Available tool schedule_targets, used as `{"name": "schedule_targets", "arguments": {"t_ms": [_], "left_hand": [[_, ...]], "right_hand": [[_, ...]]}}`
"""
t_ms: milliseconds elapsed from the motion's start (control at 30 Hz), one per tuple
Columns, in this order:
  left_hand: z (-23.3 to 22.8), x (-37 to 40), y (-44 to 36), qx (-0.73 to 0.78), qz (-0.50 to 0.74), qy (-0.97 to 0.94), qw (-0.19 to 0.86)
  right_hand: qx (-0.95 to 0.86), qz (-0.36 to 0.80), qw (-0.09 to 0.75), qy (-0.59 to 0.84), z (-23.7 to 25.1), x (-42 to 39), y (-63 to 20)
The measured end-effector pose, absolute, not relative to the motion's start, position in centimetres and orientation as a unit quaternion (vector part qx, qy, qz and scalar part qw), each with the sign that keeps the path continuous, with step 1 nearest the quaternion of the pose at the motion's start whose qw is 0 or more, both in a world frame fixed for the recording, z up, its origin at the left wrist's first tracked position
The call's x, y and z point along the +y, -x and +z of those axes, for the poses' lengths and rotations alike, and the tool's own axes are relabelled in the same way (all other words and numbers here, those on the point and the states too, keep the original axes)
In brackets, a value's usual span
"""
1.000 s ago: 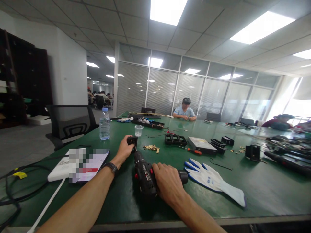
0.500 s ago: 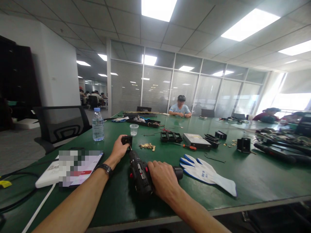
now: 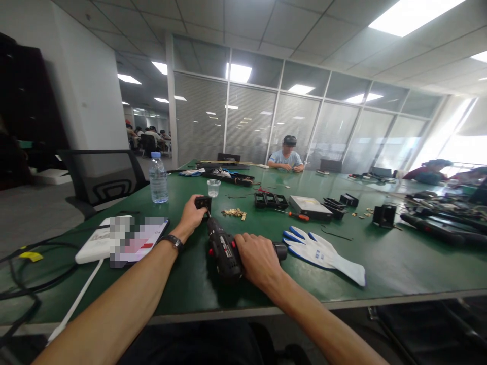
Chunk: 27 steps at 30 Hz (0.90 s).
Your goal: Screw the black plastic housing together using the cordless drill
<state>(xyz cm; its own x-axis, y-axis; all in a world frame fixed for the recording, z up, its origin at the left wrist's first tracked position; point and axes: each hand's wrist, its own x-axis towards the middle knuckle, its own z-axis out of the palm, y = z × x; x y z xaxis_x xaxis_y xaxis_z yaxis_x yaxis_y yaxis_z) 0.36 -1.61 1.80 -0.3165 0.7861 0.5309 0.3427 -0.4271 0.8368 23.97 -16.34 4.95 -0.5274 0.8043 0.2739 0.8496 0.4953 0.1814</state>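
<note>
My right hand (image 3: 259, 257) is wrapped round the handle of a black cordless drill (image 3: 224, 251), which lies on its side above the green table. The drill's bit points away from me and meets a small black plastic part (image 3: 203, 203). That part is pinched in my left hand (image 3: 192, 215); whether a screw sits at the bit's tip is too small to tell. Just right of the part is a heap of small brass-coloured metal pieces (image 3: 234, 214). A clear plastic cup (image 3: 213, 188) stands behind it. A white and blue work glove (image 3: 321, 253) lies to the right of the drill.
At left stand a water bottle (image 3: 158, 178), a phone (image 3: 142, 242) and a white box (image 3: 102, 241) with cables. Farther right are a screwdriver (image 3: 299, 216), a black plastic frame (image 3: 271, 199), a grey metal box (image 3: 310, 207) and black housings (image 3: 384, 216). A person (image 3: 287, 156) sits across the table.
The camera view has tilted down, showing more of the table's near edge. Both hands keep their hold on the black part and the drill, with little change between them.
</note>
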Motion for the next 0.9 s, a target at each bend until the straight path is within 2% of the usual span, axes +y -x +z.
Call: {"name": "schedule_targets", "arguments": {"t_ms": [900], "left_hand": [[2.08,-1.82,-0.42,0.527,0.64,-0.531,0.176]], "right_hand": [[-0.86,-0.151,0.1,0.477,4.64,-16.41,-24.23]]}}
